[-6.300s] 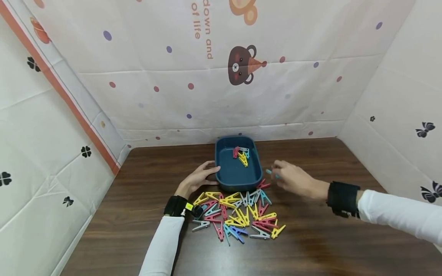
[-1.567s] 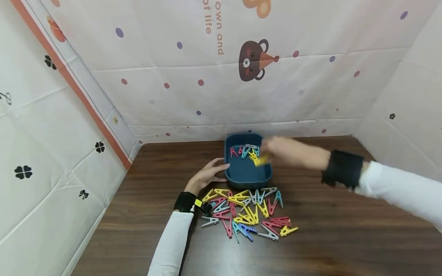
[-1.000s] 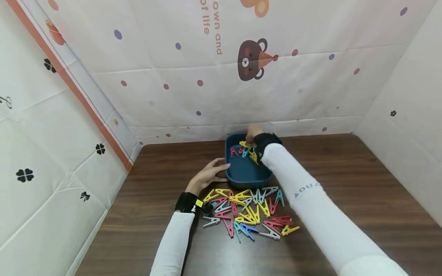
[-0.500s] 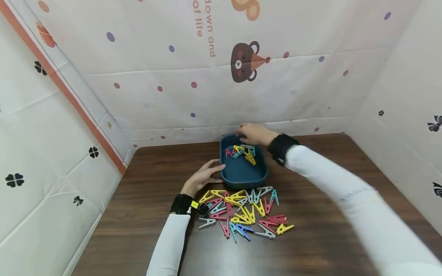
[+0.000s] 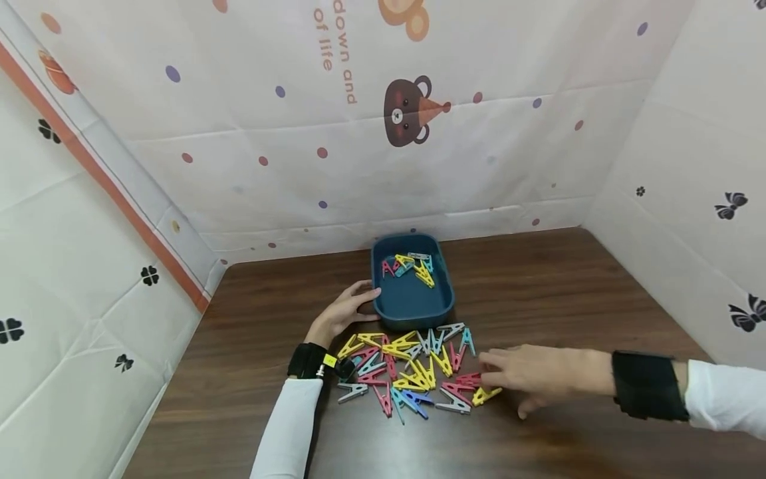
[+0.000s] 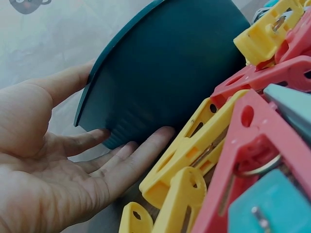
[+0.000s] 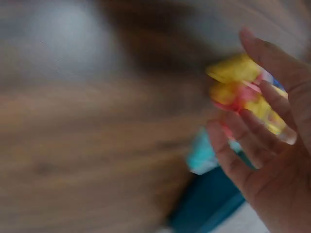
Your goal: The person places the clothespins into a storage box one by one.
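A dark blue tray (image 5: pixel 411 311) stands on the brown table and holds several coloured clothespins (image 5: pixel 413 265) at its far end. My left hand (image 5: pixel 342 311) (image 6: pixel 58 165) rests open against the tray's (image 6: pixel 160 68) left wall, fingers straight. A heap of clothespins (image 5: pixel 413 369) (image 6: pixel 233 145) in yellow, red, teal, grey and blue lies in front of the tray. My right hand (image 5: pixel 526 376) (image 7: pixel 272 131) hovers open at the heap's right edge, fingers spread, beside a red pin (image 5: pixel 469 380) and a yellow pin (image 5: pixel 486 395). It holds nothing.
Patterned cloth walls (image 5: pixel 359 133) close in the table (image 5: pixel 568 293) at the back, left and right. Bare tabletop shows to the right of the tray and along the near edge. The right wrist view is blurred.
My right hand has pulled back from the far end of the tray and come down to the right edge of the heap. A yellow pin has been left in the tray. The left hand stays.
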`<state>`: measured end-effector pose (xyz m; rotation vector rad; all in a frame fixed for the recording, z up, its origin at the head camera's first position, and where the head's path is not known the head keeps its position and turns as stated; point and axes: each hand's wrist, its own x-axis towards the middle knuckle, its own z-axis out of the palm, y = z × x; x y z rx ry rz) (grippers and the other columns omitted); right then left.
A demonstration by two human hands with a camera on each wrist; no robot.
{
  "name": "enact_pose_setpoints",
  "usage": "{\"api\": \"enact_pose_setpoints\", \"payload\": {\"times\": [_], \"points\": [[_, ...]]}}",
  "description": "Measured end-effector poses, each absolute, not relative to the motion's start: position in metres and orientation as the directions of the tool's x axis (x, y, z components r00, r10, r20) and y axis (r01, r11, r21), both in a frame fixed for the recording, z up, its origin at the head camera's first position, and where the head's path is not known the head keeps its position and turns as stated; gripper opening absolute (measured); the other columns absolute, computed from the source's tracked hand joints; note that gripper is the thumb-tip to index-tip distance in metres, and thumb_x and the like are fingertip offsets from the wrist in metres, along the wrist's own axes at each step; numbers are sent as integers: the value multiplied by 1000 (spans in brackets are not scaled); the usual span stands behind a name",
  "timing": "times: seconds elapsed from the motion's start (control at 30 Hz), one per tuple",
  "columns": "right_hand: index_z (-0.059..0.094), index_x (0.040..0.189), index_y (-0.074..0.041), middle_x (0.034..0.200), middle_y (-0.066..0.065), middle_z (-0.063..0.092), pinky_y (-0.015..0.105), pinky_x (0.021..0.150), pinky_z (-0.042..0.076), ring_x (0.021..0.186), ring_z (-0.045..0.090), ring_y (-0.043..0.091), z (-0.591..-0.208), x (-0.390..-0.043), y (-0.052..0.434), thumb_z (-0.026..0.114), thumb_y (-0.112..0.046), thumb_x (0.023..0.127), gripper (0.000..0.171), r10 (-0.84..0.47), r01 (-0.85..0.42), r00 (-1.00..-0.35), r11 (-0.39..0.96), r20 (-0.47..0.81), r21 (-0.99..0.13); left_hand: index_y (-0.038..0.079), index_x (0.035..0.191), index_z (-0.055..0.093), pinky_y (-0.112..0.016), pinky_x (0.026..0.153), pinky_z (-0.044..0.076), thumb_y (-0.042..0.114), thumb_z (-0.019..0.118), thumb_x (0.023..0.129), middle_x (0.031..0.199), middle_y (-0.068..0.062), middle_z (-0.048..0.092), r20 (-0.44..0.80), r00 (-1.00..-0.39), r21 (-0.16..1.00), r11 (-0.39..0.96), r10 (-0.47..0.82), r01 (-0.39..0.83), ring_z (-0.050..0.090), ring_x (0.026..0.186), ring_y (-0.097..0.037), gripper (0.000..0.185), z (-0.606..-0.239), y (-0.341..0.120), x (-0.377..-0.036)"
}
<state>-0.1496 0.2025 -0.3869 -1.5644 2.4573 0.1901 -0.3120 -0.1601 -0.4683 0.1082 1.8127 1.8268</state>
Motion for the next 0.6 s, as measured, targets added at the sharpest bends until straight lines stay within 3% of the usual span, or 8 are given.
{"api": "enact_pose_setpoints", "payload": {"times": [0.2, 0.37, 0.5, 0.6], "points": [[63, 115, -26, 112, -5, 54, 14, 70, 51, 95, 52, 2, -418, -155, 214, 81, -38, 88, 35, -948, -949, -313, 315, -64, -18, 16, 159, 31, -50, 104, 57, 35, 66, 101, 162, -17, 30, -330, -847, 940, 59, 416, -337, 43, 145, -38, 70, -471, -158, -312], [67, 98, -30, 101, -12, 57, 9, 65, 43, 86, 50, -4, -425, -162, 210, 76, -35, 93, 11, -964, -964, -265, 265, 15, 0, 16, 158, 32, -49, 102, 59, 34, 66, 101, 162, -17, 31, -328, -852, 940, 51, 409, -337, 43, 145, -38, 70, -471, -158, -312], [70, 90, -32, 96, -14, 57, 7, 66, 44, 83, 52, -5, -425, -164, 208, 79, -30, 90, 9, -966, -967, -253, 254, 48, 6, 15, 159, 31, -49, 102, 58, 33, 66, 102, 162, -18, 31, -314, -853, 944, 41, 417, -328, 41, 146, -39, 69, -470, -158, -312], [71, 96, -31, 101, -12, 58, 9, 66, 47, 87, 53, -4, -422, -164, 206, 81, -32, 90, 12, -958, -957, -287, 287, -16, -29, 15, 159, 31, -50, 102, 58, 32, 65, 102, 162, -19, 31, -313, -854, 944, 40, 416, -327, 40, 147, -40, 68, -470, -158, -311]]}}
